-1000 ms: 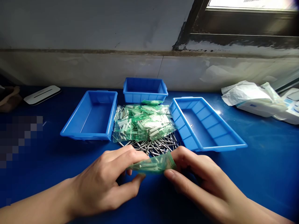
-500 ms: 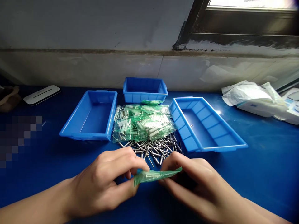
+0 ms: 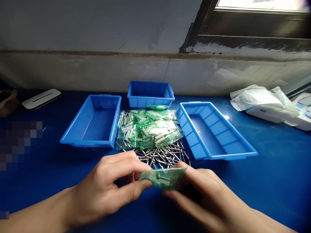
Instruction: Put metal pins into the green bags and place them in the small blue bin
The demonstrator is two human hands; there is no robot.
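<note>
Between my hands is a small green see-through plastic packet (image 3: 161, 178), with a screw and a pale plug showing inside. My left hand (image 3: 111, 184) pinches its left end between thumb and fingers. At the right end, the curled fingers of my right hand (image 3: 209, 191) grip the packet, with the fingertips partly hidden behind it. Just beyond my hands lies a heap of loose metal rivets (image 3: 161, 155), a screw among them. Behind and partly over it sits a pile of similar green packets (image 3: 145, 127) holding white plugs and metal pieces.
Blue plastic bins stand around the pile: a left bin (image 3: 85, 143), a back bin (image 3: 150, 102) and a right bin (image 3: 230, 156) with a tiny piece inside. A flat white device (image 3: 42, 99) lies far left. Crumpled white wrapping (image 3: 255, 98) sits at the right by the wall.
The packet has tilted so that its face now shows the screw and plug inside. My left thumb has moved up and right along it. Both hands still hold it.
</note>
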